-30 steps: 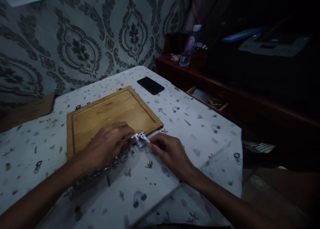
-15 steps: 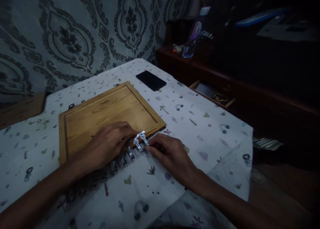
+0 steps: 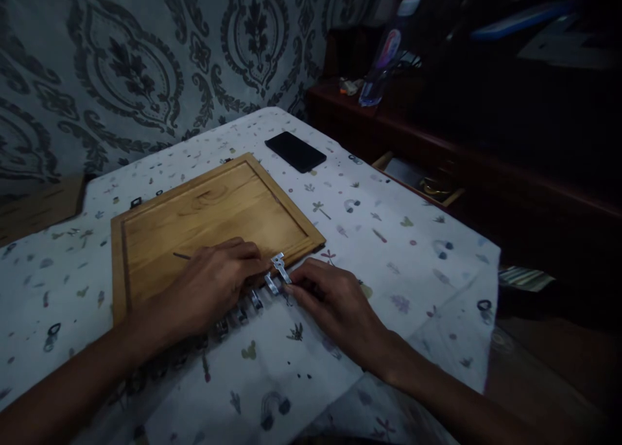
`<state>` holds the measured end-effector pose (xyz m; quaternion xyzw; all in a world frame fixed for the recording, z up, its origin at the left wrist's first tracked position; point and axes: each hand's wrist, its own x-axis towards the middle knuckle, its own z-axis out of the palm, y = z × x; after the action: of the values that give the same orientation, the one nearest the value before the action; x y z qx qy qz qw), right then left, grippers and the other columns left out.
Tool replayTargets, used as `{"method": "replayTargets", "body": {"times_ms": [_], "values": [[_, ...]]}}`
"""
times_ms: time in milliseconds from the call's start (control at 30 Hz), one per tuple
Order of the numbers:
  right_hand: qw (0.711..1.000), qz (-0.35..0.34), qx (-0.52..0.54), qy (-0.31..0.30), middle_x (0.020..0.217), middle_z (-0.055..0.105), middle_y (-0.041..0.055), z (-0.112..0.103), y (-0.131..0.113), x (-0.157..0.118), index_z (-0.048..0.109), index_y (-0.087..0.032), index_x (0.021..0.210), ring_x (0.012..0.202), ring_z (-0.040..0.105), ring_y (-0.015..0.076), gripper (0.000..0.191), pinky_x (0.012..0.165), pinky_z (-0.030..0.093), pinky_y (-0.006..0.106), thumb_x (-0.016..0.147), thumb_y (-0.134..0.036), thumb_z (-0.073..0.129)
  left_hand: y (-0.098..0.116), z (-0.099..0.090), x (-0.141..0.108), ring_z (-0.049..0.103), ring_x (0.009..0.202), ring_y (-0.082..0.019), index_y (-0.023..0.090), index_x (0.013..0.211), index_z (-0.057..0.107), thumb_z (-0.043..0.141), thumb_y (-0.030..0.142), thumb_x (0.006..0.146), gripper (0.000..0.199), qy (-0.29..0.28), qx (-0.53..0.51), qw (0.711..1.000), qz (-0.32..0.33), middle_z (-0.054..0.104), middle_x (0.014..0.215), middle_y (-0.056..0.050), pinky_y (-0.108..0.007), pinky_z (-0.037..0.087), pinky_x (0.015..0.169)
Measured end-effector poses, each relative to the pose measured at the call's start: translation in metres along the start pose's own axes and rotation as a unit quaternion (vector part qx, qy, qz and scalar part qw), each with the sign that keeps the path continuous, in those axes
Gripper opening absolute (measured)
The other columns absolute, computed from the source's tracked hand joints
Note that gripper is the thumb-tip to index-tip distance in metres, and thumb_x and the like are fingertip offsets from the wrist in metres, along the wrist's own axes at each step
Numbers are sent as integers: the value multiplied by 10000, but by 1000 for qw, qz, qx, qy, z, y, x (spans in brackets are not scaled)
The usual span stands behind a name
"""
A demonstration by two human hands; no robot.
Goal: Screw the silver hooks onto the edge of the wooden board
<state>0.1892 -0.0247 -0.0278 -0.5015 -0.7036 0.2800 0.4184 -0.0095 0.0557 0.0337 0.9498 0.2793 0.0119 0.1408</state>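
Note:
A framed wooden panel (image 3: pixel 194 225) lies on the cloth-covered table. Along its near edge runs a row of small silver metal clips (image 3: pixel 256 298), several of them bent over. The nearest upright one is a T-ended metal clip (image 3: pixel 278 263), and the thumb and forefinger of my right hand (image 3: pixel 335 289) pinch its lower end. My left hand (image 3: pixel 218 280) rests over the panel's near edge with bent fingers. Its forefinger reaches to the clips, while its thumb and whatever it grips there are hidden. A dark, thin stick (image 3: pixel 181 256) lies on the panel beside that hand.
A black phone (image 3: pixel 295 151) lies beyond the panel on the patterned tablecloth (image 3: pixel 389 257). To the right, dark red furniture (image 3: pixel 335 111) holds a plastic bottle (image 3: pixel 381 66), above an open drawer (image 3: pixel 422 182). A brown cardboard piece (image 3: pixel 43 202) sits at far left.
A second clip that stood up with its T-shaped end showing now looks folded down beside the upright one. My left forefinger has moved slightly right; my right hand keeps its pinch.

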Motion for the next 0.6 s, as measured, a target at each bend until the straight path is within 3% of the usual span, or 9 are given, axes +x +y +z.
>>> {"method": "replayTargets", "body": {"times_ms": [200,600], "values": [[1000,-3,-12,4,726,627,11,-1,-3,2,567,-205,774,651,594,153,139,576,462,254,913,-194,573,0,1,1,629,938,-225,180,1187,637,399,170,946,338,-1,27,1000,17,689,1074,-100,-352,551,790],[999,25,-47,10,678,597,-13,2,1,-2,592,-203,784,574,560,118,141,529,440,218,917,-249,590,-5,10,-2,607,954,-202,209,1213,583,487,147,920,314,-12,74,996,48,669,1097,-49,-317,516,720]]}}
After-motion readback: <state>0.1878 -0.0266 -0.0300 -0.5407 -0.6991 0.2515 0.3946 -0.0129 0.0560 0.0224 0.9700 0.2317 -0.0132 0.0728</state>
